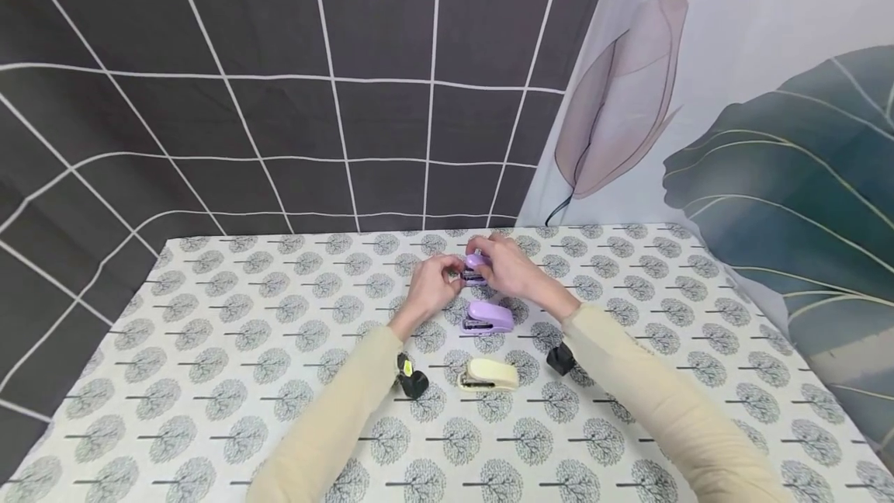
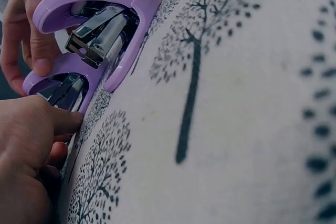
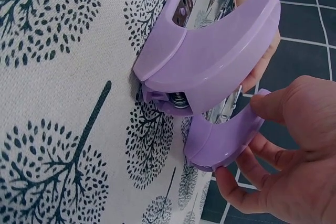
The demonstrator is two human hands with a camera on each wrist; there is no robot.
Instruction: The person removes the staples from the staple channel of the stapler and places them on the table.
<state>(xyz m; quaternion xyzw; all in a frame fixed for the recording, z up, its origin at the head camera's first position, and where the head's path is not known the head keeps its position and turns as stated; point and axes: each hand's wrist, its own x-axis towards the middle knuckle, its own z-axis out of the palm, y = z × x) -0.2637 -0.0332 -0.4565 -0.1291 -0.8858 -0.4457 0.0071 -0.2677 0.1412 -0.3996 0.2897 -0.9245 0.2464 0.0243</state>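
Far purple stapler (image 3: 223, 142) near the far edge of the desk (image 1: 209, 427), a little right of that edge's middle, nose toward the left edge; base at or just above the tree-print cloth (image 2: 252, 103), cannot tell which. Right hand (image 1: 513, 266) comes in from the right-edge side: grip narrowed to the stapler's width, thumb on the top arm, other fingers round its far side and rear; presumably this hand steadies and aims the body. Left hand (image 1: 431, 286) at the nose end, fingers curled, one touching the front of the base; whether its grip pinches there is hidden. Hands at opposite ends probably allow fine turning. Nearer purple stapler (image 1: 492, 314) just beside, on the near-edge side, untouched; cream stapler (image 1: 493, 371) next, nearer still to the near edge. Both point left too, the three forming a column from far edge toward near; the even spacing and shared facing look deliberate.
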